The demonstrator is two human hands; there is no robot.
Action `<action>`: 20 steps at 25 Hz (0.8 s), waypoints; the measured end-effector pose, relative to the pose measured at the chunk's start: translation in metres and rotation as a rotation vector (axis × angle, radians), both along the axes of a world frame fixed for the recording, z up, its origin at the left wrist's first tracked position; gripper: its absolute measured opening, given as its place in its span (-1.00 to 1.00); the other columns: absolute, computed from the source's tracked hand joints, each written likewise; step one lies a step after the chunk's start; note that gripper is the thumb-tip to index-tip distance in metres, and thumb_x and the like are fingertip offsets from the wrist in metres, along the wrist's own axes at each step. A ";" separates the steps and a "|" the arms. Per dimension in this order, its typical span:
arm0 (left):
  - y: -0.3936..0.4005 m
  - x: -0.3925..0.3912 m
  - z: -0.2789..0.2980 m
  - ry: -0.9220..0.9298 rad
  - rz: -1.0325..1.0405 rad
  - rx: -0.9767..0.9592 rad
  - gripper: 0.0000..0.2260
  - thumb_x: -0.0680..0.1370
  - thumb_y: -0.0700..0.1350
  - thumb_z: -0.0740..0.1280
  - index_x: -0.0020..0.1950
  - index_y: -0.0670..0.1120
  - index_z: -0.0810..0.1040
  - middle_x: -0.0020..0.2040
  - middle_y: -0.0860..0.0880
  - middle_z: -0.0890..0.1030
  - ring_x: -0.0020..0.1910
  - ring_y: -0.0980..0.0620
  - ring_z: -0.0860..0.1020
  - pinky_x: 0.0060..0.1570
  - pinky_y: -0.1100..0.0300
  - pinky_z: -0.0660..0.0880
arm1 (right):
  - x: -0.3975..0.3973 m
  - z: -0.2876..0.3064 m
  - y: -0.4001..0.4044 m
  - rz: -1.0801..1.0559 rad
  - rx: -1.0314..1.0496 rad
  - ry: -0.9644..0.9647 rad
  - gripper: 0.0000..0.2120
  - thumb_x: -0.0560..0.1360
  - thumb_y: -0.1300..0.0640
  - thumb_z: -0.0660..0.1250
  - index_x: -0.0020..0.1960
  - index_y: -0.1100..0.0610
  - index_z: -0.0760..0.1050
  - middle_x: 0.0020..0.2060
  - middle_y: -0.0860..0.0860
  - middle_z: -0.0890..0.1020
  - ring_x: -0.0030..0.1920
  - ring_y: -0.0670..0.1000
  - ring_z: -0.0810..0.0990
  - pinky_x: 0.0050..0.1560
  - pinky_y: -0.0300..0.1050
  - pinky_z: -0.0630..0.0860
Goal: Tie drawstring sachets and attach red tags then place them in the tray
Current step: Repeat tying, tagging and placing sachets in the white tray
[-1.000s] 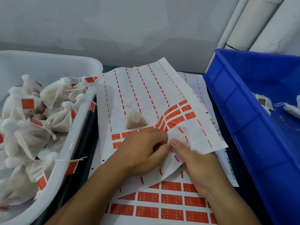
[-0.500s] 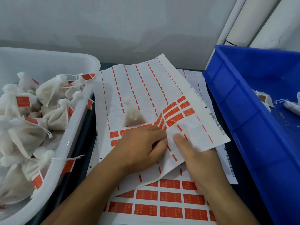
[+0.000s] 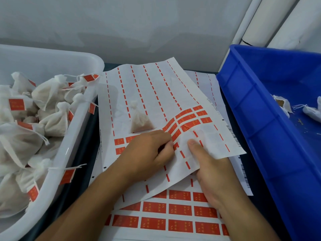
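Observation:
A mostly peeled sticker sheet (image 3: 149,94) lies in the middle, with a few red tags (image 3: 189,119) left on it. A small tied white sachet (image 3: 139,119) stands on the sheet. My left hand (image 3: 147,152) rests on the sheet and its curled fingertips pinch at a red tag near the sheet's lower edge. My right hand (image 3: 210,169) holds the sheet's lower right part, thumb on top and fingers underneath, lifting it. A second sheet (image 3: 180,211) full of red tags lies beneath.
A white tray (image 3: 69,150) at the left holds several tied sachets with red tags. A blue bin (image 3: 257,119) at the right holds a few untied sachets (image 3: 283,105). A grey wall stands behind. White tubes lean at the upper right.
My hands have stayed in nearly the same place on the sheet. My left fingertips have worked a little at the tag. The sheet's lower edge is lifted slightly more.

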State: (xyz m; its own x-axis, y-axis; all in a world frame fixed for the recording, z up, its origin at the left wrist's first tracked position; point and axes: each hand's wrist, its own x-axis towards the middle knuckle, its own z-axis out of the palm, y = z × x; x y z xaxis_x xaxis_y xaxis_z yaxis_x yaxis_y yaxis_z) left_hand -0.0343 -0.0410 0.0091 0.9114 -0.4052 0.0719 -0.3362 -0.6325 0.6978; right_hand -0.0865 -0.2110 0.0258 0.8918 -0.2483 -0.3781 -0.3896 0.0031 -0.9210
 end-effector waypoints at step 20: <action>-0.002 -0.003 0.002 0.015 0.030 -0.078 -0.83 0.53 0.20 0.18 -0.16 0.16 0.46 -0.18 0.25 0.57 -0.06 0.25 0.54 -0.16 0.40 0.51 | -0.001 -0.001 -0.001 -0.012 -0.030 -0.010 -0.70 0.48 -0.23 0.40 0.20 -0.34 0.48 -0.01 -0.24 0.72 -0.12 -0.11 0.75 -0.20 -0.12 0.69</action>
